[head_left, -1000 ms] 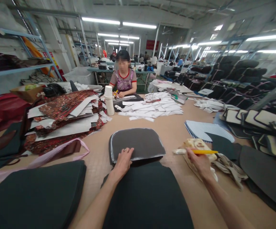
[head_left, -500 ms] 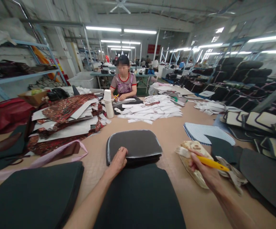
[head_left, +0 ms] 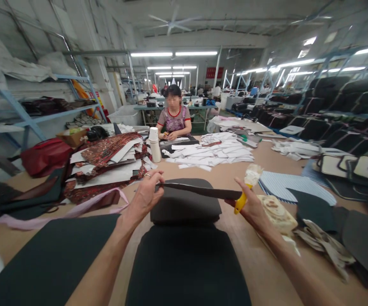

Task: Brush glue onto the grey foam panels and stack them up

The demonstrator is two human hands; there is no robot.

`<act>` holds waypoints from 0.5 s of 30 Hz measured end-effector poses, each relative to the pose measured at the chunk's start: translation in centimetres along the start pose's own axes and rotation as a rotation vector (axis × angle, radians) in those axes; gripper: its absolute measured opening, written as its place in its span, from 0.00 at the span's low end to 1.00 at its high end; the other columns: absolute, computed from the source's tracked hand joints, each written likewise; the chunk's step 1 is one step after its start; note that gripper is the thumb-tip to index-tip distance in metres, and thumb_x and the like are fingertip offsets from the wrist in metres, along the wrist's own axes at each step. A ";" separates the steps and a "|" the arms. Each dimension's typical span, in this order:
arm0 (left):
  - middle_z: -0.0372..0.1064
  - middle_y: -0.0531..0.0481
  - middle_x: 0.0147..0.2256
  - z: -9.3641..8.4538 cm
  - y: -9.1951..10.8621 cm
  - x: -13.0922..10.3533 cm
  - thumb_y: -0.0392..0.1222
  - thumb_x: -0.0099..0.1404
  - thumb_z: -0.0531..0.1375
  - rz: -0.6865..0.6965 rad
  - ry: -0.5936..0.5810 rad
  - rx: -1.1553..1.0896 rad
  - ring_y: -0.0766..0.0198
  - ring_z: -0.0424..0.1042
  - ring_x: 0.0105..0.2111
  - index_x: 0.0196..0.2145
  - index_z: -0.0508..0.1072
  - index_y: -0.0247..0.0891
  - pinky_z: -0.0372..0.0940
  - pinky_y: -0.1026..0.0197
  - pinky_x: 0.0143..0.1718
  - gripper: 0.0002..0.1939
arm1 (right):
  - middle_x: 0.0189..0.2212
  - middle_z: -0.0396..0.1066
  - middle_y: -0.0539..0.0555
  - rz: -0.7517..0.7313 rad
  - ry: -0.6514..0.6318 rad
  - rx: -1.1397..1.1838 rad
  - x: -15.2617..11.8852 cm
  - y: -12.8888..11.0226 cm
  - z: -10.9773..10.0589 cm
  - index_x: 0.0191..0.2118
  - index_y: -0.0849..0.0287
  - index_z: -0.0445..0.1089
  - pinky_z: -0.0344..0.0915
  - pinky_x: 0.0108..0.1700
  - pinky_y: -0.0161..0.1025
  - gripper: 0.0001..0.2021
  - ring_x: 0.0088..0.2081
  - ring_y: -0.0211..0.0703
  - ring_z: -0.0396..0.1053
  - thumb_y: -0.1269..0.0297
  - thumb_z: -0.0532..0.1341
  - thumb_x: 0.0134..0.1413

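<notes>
A dark grey panel [head_left: 203, 191], seen nearly edge-on, is held up between my two hands. My left hand [head_left: 148, 191] pinches its left end. My right hand [head_left: 247, 199] grips the right end together with a yellow-handled brush [head_left: 240, 202], whose pale wrapped head points up. Below the panel lies a stack of rounded dark grey pieces [head_left: 185, 208]. Nearer to me is a large dark green panel [head_left: 186, 263]. A cream block [head_left: 277, 212] rests to the right of my right hand.
Another dark green panel [head_left: 50, 255] lies at left, below a pink strip [head_left: 75, 210]. Patterned red pieces [head_left: 107, 163], a white bottle [head_left: 154, 146] and white strips [head_left: 212, 151] stand further back. A person [head_left: 173, 114] sits across the table. Blue striped pieces [head_left: 292, 183] lie at right.
The top grey panel with the pale edge has been lifted off the stack. My right hand has moved left onto its right end, brush now upright. The camera view has shifted.
</notes>
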State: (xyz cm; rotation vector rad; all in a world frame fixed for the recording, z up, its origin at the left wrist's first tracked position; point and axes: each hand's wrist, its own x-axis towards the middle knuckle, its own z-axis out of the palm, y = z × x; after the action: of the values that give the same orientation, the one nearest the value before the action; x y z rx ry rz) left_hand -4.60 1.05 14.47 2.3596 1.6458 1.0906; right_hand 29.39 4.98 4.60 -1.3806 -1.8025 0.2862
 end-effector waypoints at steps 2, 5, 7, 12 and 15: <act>0.63 0.46 0.45 -1.3 1.3 -0.5 0.29 0.53 0.51 0.003 0.047 0.020 0.59 0.64 0.48 0.29 0.63 0.40 0.59 0.53 0.51 0.08 | 0.52 0.64 0.58 0.002 -0.029 0.077 -0.2 -1.0 -0.4 0.55 0.52 0.60 0.60 0.51 0.46 0.29 0.52 0.54 0.63 0.53 0.63 0.45; 0.65 0.47 0.44 -2.5 2.5 -1.0 0.29 0.53 0.51 0.012 0.111 0.051 0.61 0.66 0.47 0.29 0.64 0.40 0.60 0.55 0.51 0.08 | 0.42 0.71 0.55 0.014 -0.066 0.210 -1.4 -2.4 -1.2 0.46 0.52 0.66 0.65 0.41 0.42 0.18 0.41 0.49 0.69 0.54 0.60 0.49; 0.65 0.48 0.44 -3.1 3.1 -1.2 0.29 0.54 0.52 0.026 0.125 0.061 0.61 0.66 0.47 0.30 0.65 0.39 0.60 0.55 0.51 0.08 | 0.32 0.72 0.52 0.011 -0.005 0.237 -2.3 -3.4 -1.8 0.38 0.54 0.68 0.64 0.33 0.38 0.13 0.33 0.46 0.69 0.53 0.59 0.49; 0.54 0.43 0.56 -4.0 4.1 -3.0 0.35 0.56 0.59 -0.012 0.347 0.081 0.55 0.53 0.58 0.51 0.60 0.38 0.54 0.51 0.56 0.24 | 0.25 0.67 0.51 0.022 0.223 0.110 -4.1 -6.1 -4.3 0.36 0.56 0.69 0.60 0.29 0.38 0.14 0.26 0.40 0.64 0.51 0.59 0.48; 0.51 0.43 0.58 -3.3 3.0 -6.3 0.40 0.55 0.62 -0.169 0.497 -0.046 0.54 0.54 0.57 0.57 0.53 0.41 0.57 0.51 0.55 0.34 | 0.26 0.66 0.52 0.137 0.294 0.136 -5.7 -6.7 -6.4 0.35 0.56 0.69 0.60 0.31 0.39 0.16 0.27 0.41 0.63 0.50 0.62 0.44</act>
State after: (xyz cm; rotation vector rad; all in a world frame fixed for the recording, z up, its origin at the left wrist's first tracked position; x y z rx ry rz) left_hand -5.24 -6.63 14.95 1.9756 1.8866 1.7550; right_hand 29.65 -4.41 10.10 -1.3740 -1.4261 0.2580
